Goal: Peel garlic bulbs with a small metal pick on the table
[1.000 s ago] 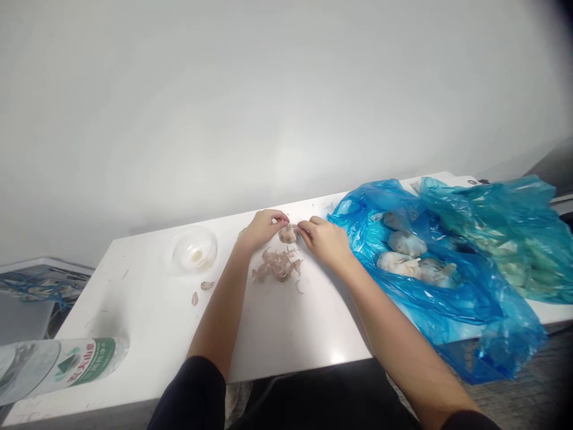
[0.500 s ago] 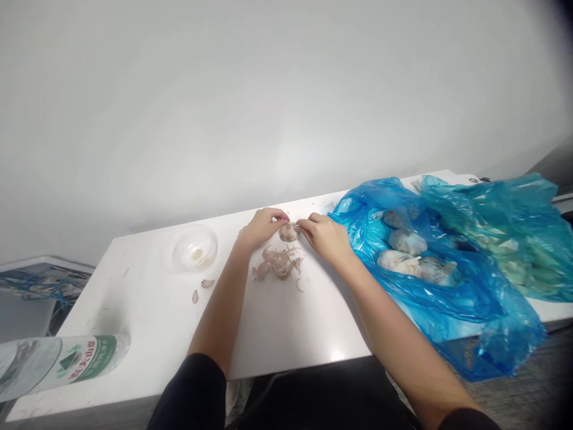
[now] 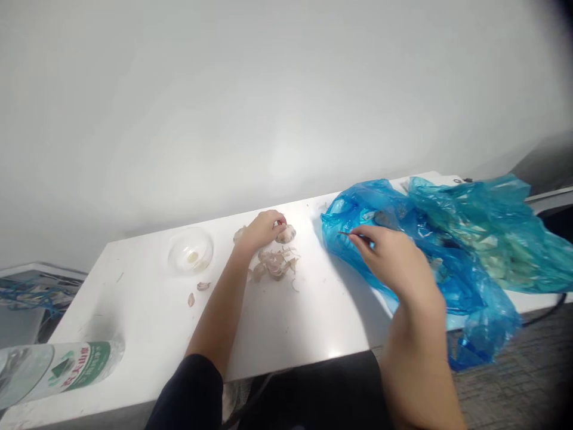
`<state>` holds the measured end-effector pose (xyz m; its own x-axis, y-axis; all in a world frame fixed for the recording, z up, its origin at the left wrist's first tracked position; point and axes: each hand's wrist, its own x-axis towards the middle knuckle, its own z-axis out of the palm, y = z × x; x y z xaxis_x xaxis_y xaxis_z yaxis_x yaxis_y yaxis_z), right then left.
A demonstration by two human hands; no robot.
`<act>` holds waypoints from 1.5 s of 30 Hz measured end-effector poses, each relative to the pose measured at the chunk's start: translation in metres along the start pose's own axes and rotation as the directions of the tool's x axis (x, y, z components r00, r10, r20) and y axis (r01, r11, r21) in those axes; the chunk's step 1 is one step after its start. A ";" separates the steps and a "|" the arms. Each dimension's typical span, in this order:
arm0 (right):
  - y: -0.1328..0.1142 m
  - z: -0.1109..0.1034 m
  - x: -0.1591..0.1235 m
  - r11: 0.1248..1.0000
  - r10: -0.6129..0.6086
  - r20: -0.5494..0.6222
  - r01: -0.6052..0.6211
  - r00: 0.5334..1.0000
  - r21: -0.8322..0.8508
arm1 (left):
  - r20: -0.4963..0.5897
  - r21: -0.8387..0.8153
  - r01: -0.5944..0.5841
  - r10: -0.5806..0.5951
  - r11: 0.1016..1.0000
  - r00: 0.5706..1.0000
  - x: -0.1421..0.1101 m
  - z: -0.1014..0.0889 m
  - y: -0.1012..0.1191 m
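Note:
My left hand (image 3: 264, 230) is closed in a pinch at the top of a garlic bulb (image 3: 286, 234), which rests on the white table. Part of another pale bulb (image 3: 239, 233) shows behind that hand. Below the held bulb lies a heap of papery garlic skins (image 3: 274, 264). Over the blue plastic bag (image 3: 342, 248) is my right hand (image 3: 394, 257), thumb and fingers pinching a thin, dark, narrow piece (image 3: 344, 233). Its kind is too small to tell. The right hand hides most of the garlic bulbs in the bag.
A clear bowl (image 3: 171, 254) with a pale piece inside stands at the left. Two garlic cloves (image 3: 203, 286) lie near it. A large water bottle (image 3: 62, 367) lies at the left front. Another, greenish bag (image 3: 505, 239) is at the far right. A wall rises behind the table.
My right hand has left the garlic bulb and moved right, over the blue bag, with the thin piece in its fingers. My left hand stays at the bulb.

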<state>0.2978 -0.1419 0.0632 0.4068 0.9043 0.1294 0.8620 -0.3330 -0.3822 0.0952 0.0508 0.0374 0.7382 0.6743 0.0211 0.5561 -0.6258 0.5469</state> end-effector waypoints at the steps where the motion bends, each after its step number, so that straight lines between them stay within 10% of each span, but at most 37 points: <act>1: 0.010 -0.007 -0.011 0.998 0.063 -0.015 -0.063 0.998 -0.019 | -0.010 0.004 -0.033 0.034 0.999 0.999 -0.001 -0.002 0.006; 8: 0.052 -0.035 -0.044 0.936 0.310 0.062 -0.292 0.949 -0.197 | -0.111 -0.099 -0.305 0.294 0.947 0.949 0.006 -0.008 0.093; 15: 0.059 -0.041 -0.015 0.903 0.342 0.120 -0.291 0.932 -0.316 | 0.159 0.309 -0.379 0.345 0.872 0.925 0.056 0.053 0.158; 29: 0.081 -0.083 0.002 0.898 0.326 -0.068 -0.331 0.943 -0.291 | 0.353 0.479 -0.352 0.190 0.805 0.916 0.105 0.078 0.179; 35: 0.085 -0.088 -0.002 0.898 0.330 -0.068 -0.336 0.941 -0.284 | 0.117 0.604 -0.099 0.035 0.791 0.993 0.122 0.060 0.196; 45: 0.084 -0.083 -0.007 0.924 0.259 -0.085 -0.273 0.962 -0.268 | -0.164 0.661 0.100 0.014 0.744 0.986 0.143 0.081 0.181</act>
<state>0.3927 -0.1980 0.1062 0.6408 0.7608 0.1033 0.7665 -0.6261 -0.1432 0.3320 0.0020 0.0721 0.6731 0.7209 0.1652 0.7395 -0.6574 -0.1445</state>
